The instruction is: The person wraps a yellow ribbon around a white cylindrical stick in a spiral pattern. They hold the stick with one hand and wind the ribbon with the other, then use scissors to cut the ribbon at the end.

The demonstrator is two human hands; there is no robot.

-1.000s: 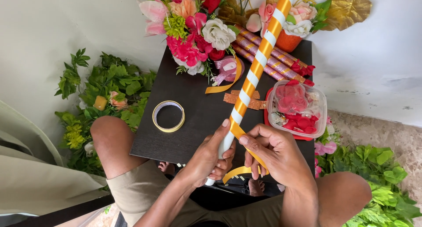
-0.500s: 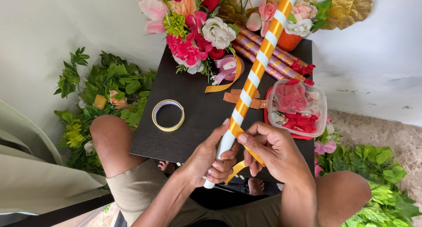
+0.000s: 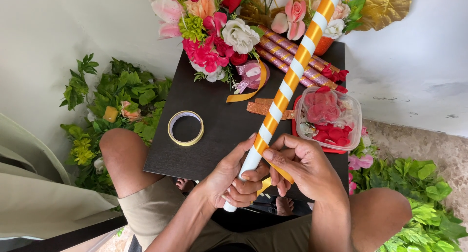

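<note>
Right hand (image 3: 304,171) slid lower, pinching ribbon (image 3: 278,170).

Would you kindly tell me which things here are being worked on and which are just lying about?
In use:
white stick
orange ribbon
left hand
right hand

Lying about:
tape roll
container of petals
flower bunch
pink wrapped sticks
black table

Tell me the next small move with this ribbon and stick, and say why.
Probably turn the white stick slightly in the left hand while the right hand draws the orange ribbon one more slanted turn downward. The spiral stops at the hands, and the part below, in the left hand's grip, looks bare white.
</note>
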